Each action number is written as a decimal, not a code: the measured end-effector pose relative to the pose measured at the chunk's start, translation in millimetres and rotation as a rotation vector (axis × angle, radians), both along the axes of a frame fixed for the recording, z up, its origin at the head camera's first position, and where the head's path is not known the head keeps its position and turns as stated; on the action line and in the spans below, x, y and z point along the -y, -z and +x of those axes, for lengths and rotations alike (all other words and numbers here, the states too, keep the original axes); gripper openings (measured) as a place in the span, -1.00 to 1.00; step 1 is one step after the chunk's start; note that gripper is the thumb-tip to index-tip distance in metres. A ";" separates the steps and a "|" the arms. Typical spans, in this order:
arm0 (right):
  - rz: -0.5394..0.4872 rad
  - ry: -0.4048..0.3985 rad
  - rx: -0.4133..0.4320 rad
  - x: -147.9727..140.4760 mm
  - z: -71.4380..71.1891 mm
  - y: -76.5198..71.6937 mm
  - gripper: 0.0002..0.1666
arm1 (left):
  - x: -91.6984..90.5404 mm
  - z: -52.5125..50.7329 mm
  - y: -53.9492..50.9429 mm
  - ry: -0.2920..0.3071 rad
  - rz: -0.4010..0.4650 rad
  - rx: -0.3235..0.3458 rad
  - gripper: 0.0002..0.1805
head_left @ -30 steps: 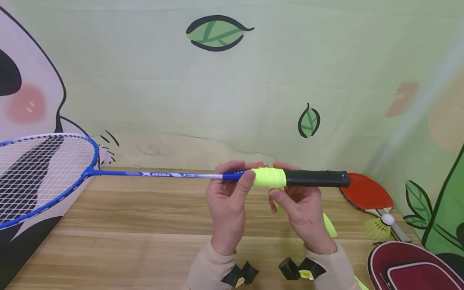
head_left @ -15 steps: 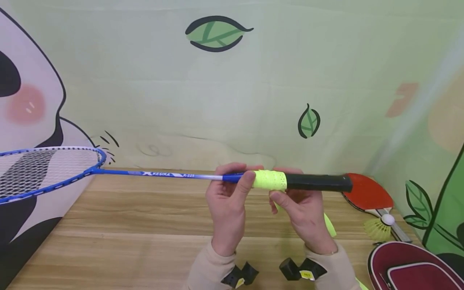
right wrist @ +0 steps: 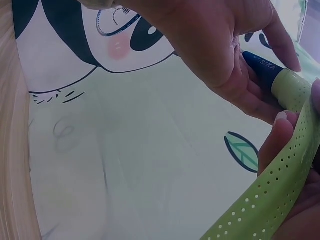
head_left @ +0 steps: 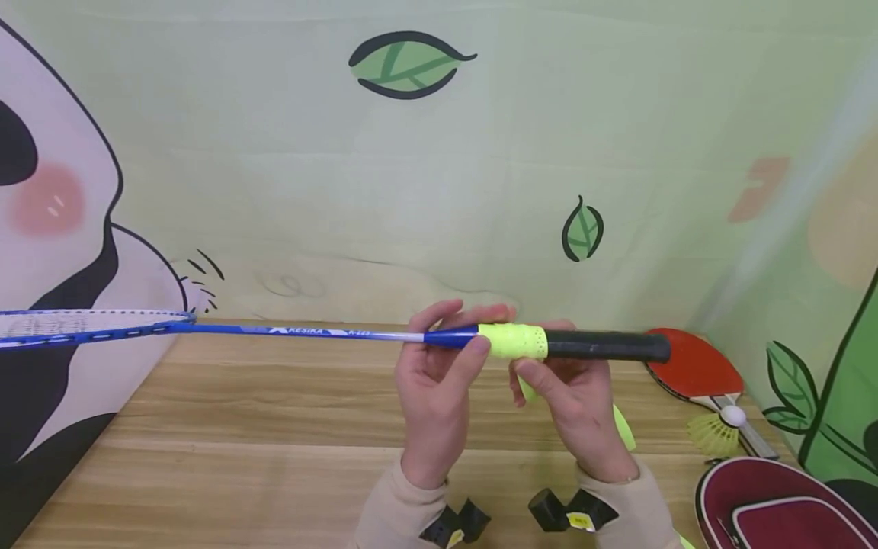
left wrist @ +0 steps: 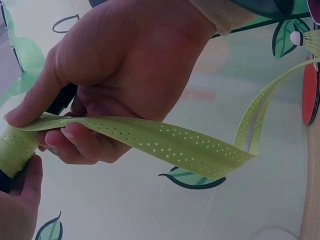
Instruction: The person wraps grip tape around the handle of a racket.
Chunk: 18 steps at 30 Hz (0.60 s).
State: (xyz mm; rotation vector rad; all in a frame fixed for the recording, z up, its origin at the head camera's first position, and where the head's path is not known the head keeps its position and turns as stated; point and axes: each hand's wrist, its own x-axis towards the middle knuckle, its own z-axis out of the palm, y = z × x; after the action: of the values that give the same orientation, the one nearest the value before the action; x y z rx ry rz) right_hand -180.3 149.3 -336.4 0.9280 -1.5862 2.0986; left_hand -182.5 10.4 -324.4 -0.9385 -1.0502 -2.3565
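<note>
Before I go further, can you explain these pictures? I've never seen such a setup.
There's no robot: it's bare-handed human work. The wide view comes from a head-worn camera looking forward and down; the other two come closer up from wrist-worn cameras. The left hand holds a badminton racket; the right hand pinches yellow tape wrapped around part of the black handle, a loose strip trailing. On the table, at the right, are a red paddle, a shuttlecock and a dark red bag.

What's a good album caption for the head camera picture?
Left hand holding a badminton racket, right hand pinching neon-yellow overgrip tape partly wound round its black handle, above a wood-grain table.
</note>
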 end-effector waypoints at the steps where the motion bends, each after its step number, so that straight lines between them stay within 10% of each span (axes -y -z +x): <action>1: 0.009 0.009 0.009 -0.1 0.2 0.3 -0.72 | 0.1 0.3 -0.1 -0.004 -0.006 0.001 -0.63; 18: 0.124 0.086 0.022 -2.2 -0.7 1.3 -0.72 | 1.5 1.3 -2.0 -0.097 -0.031 0.058 -0.72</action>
State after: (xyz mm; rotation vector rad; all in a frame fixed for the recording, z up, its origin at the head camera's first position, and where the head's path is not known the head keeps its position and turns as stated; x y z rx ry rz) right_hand -180.9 151.6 -337.7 0.8623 -1.7524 1.9778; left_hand -181.2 8.9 -322.4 -0.8161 -1.1317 -2.3061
